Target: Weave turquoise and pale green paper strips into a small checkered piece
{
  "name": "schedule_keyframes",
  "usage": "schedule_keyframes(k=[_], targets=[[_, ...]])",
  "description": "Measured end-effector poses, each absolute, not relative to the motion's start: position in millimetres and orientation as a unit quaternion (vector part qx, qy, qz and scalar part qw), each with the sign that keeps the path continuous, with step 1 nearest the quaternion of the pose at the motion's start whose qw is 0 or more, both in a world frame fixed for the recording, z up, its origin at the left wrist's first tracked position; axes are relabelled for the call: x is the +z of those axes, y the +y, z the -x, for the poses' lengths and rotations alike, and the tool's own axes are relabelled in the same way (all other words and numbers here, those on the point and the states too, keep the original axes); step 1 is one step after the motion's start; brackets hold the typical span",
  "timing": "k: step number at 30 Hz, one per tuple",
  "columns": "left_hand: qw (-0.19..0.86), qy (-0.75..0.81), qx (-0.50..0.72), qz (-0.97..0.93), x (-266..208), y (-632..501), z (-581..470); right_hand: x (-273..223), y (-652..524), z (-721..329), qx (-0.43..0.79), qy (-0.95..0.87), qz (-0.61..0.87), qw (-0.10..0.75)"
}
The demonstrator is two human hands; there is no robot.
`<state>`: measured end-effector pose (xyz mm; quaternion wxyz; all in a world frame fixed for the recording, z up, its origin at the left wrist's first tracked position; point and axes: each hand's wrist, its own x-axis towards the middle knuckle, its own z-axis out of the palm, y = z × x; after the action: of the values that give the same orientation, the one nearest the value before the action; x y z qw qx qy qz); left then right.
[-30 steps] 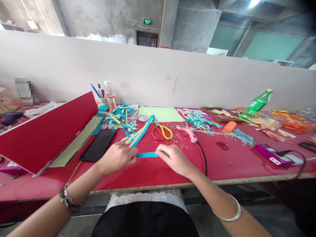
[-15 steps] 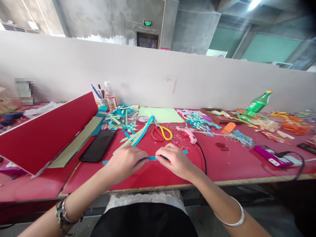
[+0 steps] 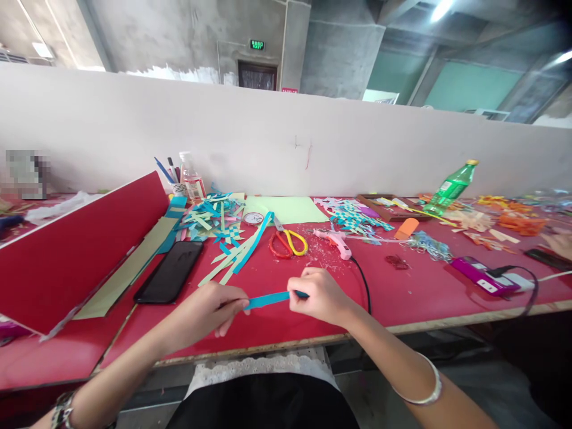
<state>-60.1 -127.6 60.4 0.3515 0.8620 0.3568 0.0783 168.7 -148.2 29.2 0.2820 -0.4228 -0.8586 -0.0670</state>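
A blue paper strip [image 3: 269, 300] stretches between my two hands above the red tabletop. Its left end is pinched by my left hand [image 3: 213, 307], thumb against fingers. My right hand [image 3: 316, 296] is closed round the other end, and a bit of blue shows at its knuckles. Just beyond the hands lie scissors [image 3: 288, 243] with one red and one yellow handle. A pink glue gun [image 3: 334, 241] rests to their right. Loose blue and pale green strips [image 3: 243, 250] lie to the left of the scissors.
At left are a black phone [image 3: 170, 273] and a propped red board [image 3: 89, 250]. Paper scraps [image 3: 210, 217] heap near a clear bottle [image 3: 193, 179]. A green bottle [image 3: 452, 189] leans at the right, behind a purple power strip [image 3: 483, 276]. Another person's hand [image 3: 558, 243] is at the right edge.
My left hand has moved left and slightly down, away from the right one. More of the blue strip now shows between them. Another person's hand has appeared at the far right.
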Motion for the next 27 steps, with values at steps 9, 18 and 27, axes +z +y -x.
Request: schedule_keyframes(k=[9, 18, 27], targets=[[0.249, 0.383, 0.042, -0.889, 77, -119, 95, 29, -153, -231, -0.124, -0.758, 0.575, 0.282], [0.222, 0.321, 0.052, -0.919, 84, -128, 60, 54, -167, -159, 0.011, -0.869, 0.442, 0.223], [-0.051, 0.279, 0.069, -0.956, 66, -133, 36, 53, -165, -143, 0.085, -0.859, 0.459, 0.209]])
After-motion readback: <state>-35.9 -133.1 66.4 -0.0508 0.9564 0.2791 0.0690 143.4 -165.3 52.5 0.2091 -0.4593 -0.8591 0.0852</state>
